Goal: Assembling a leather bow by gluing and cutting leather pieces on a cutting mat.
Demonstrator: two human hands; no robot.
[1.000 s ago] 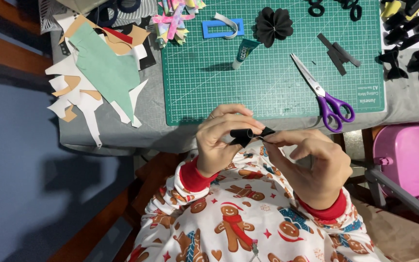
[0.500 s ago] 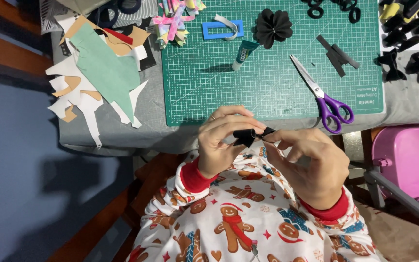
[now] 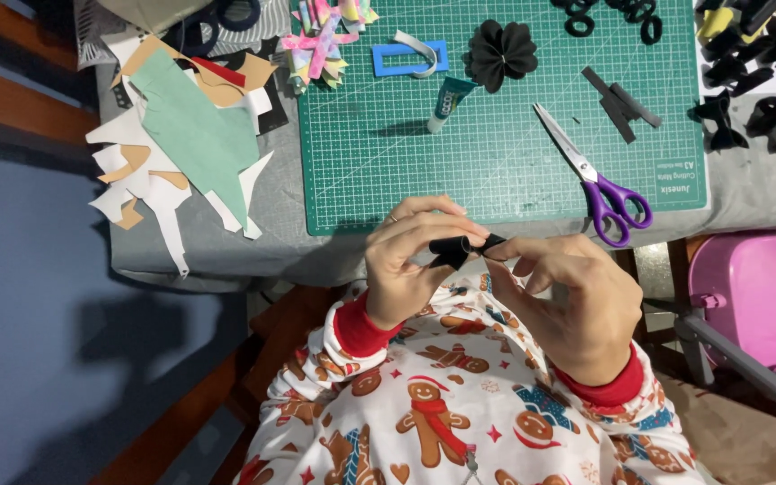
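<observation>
**Above the lap, just off the near table edge: a small black folded piece pinched between two hands**

Just short of the table's (image 3: 226, 251) near edge, over a gingerbread-patterned sleeve and lap, the black paper piece (image 3: 462, 249) sits between both hands. Its long axis runs roughly left to right and nearly level, with the thicker, rolled-looking end toward the left hand (image 3: 410, 260) and a thinner tip poking out toward the right hand (image 3: 572, 301). The left hand's fingers (image 3: 437, 226) are curled closed over the thick end from above, thumb underneath, so that end is firmly held. The right hand's fingertips (image 3: 512, 248) are closed on the thin end, touching it from the right side; the rest of that hand hangs lower and further right. Both hands are equally close to the piece, each owning one end, and the piece is the only thing bridging them.

Beyond the hands, on the table, lies a green cutting mat (image 3: 496, 171). On it rest purple-handled scissors (image 3: 596, 178) with blades pointing up and left, a glue tube (image 3: 447, 101), a black pleated rosette (image 3: 499, 54), two dark strips (image 3: 621, 103) and a blue frame-shaped cutout (image 3: 409, 57). Scraps of green, white and tan paper (image 3: 181, 153) are heaped left of the mat, and finished black bows (image 3: 747, 90) cluster at the far right
</observation>
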